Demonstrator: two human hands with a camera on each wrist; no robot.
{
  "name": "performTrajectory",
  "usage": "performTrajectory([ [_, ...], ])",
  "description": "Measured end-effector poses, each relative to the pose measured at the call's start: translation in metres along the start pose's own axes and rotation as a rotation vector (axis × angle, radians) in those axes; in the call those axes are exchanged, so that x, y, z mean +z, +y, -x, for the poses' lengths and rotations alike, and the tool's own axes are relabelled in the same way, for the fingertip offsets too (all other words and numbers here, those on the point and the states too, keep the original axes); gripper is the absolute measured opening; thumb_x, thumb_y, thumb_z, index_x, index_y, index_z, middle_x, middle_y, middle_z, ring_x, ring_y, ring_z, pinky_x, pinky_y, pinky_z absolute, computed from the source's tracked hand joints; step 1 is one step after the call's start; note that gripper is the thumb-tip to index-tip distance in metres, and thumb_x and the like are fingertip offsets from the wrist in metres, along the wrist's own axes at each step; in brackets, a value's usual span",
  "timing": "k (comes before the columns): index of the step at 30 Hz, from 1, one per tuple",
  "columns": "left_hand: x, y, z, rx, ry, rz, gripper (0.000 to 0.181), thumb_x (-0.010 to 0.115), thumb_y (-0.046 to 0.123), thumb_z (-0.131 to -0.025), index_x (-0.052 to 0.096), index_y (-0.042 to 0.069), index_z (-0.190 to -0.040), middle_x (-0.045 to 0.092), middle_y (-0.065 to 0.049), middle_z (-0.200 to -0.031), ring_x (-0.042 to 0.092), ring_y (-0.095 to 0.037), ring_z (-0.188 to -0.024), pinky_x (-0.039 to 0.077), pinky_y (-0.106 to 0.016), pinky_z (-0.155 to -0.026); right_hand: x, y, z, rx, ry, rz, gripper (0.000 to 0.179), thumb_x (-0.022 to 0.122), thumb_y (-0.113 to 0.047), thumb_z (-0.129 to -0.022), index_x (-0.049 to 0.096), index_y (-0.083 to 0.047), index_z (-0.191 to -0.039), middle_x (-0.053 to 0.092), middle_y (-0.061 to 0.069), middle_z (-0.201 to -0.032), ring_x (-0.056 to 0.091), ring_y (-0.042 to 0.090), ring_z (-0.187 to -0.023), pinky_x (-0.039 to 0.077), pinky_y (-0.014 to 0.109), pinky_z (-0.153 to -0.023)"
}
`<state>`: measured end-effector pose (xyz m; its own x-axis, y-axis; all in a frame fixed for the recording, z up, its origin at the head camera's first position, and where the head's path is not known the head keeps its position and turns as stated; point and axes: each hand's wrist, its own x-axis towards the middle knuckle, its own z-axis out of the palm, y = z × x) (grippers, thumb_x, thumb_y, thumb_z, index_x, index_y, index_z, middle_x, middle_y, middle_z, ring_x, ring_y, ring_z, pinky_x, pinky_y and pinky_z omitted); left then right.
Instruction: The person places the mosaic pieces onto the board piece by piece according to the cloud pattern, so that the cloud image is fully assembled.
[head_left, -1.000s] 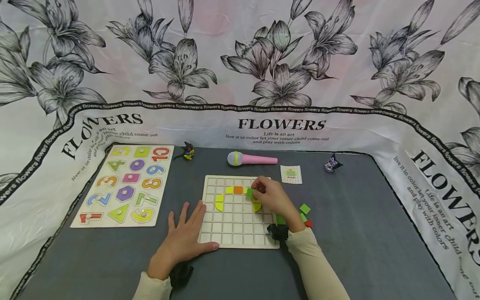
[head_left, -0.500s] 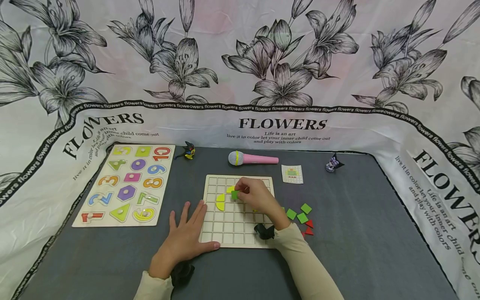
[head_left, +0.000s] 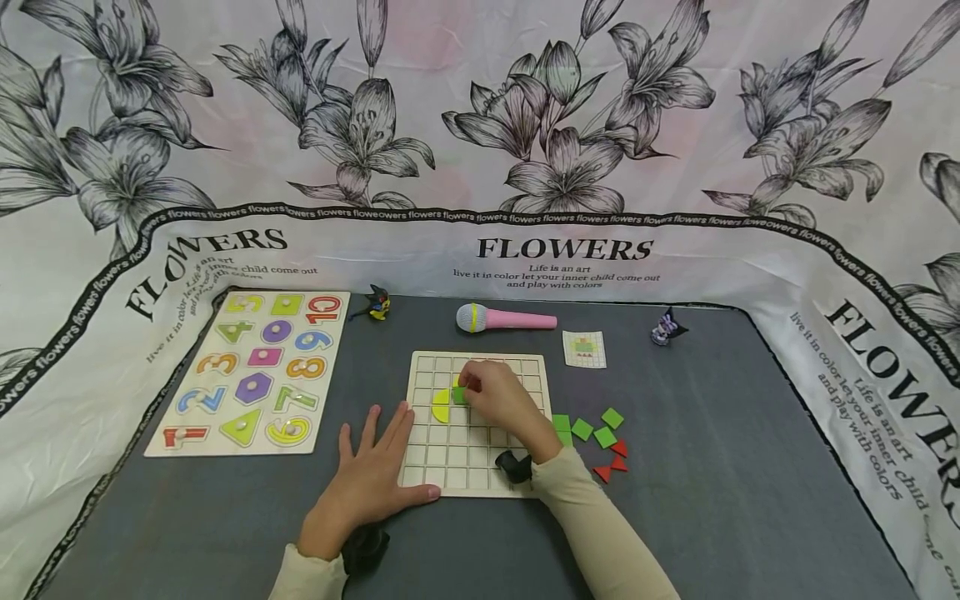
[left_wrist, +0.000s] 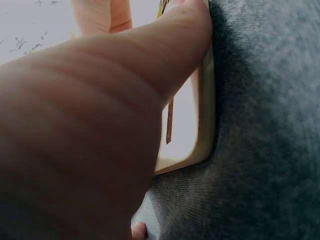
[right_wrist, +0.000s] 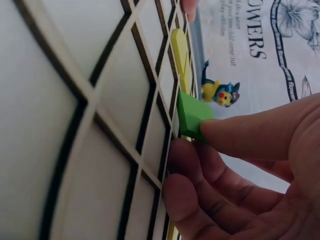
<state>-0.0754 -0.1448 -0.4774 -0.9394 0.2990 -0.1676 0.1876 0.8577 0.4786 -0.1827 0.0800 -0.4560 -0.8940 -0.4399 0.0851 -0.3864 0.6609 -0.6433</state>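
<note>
My right hand [head_left: 491, 396] is over the upper left part of a pale grid board [head_left: 427, 458]. Its thumb and fingers pinch a green square tile [right_wrist: 192, 114], which sits tilted at the grid in the right wrist view. Just left of that tile lie yellow quarter-round tiles [head_left: 440, 407] in the cells. My left hand [head_left: 367, 475] is spread flat, fingertips at the board's left edge and thumb along its front left corner. In the left wrist view the thumb [left_wrist: 170, 50] lies over the board's corner. My right hand hides the tiles behind it.
Right of the board lie loose green squares [head_left: 582, 429] and red triangles [head_left: 618, 463]. Behind stand a pink toy microphone [head_left: 517, 318], a small pattern card [head_left: 584, 350] and two figurines, one yellow and black [head_left: 377, 302], one purple [head_left: 664, 327]. A number puzzle board [head_left: 247, 375] is at left.
My right hand has carried the green tile leftward across the board, from the right side of the pattern to beside the left yellow pieces. The left hand has stayed in place.
</note>
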Motion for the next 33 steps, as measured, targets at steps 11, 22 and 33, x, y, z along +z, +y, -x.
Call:
performTrajectory([
  [11, 0.002, 0.001, -0.003, -0.008, -0.006, 0.001, 0.121, 0.083, 0.067, -0.084, 0.027, 0.002, -0.169, 0.020, -0.014, -0.177, 0.003, -0.052, -0.160, -0.006, -0.080, -0.116, 0.004, 0.003, 0.000, -0.051, 0.011, 0.059, 0.012, 0.073, 0.006, -0.093, 0.074, -0.005, -0.096, 0.063, 0.004, -0.083, 0.055, 0.019, -0.077, 0.048, 0.035, -0.070],
  [22, -0.001, 0.003, 0.000, -0.015, -0.020, -0.004, 0.121, 0.084, 0.067, -0.083, 0.028, 0.001, -0.169, 0.020, -0.016, -0.177, 0.004, -0.053, -0.160, -0.006, -0.081, -0.116, 0.008, -0.004, 0.003, -0.065, 0.010, 0.124, 0.008, 0.073, 0.005, -0.095, 0.074, -0.003, -0.096, 0.064, 0.007, -0.085, 0.057, 0.022, -0.080, 0.051, 0.038, -0.073],
  [33, -0.002, 0.002, 0.000, -0.013, -0.025, 0.010, 0.122, 0.083, 0.067, -0.084, 0.027, 0.001, -0.169, 0.020, -0.017, -0.177, 0.004, -0.054, -0.160, -0.006, -0.081, -0.115, -0.003, -0.002, 0.011, -0.026, -0.019, 0.026, 0.010, 0.076, 0.003, -0.093, 0.074, -0.001, -0.102, 0.066, 0.005, -0.089, 0.058, 0.018, -0.081, 0.052, 0.035, -0.074],
])
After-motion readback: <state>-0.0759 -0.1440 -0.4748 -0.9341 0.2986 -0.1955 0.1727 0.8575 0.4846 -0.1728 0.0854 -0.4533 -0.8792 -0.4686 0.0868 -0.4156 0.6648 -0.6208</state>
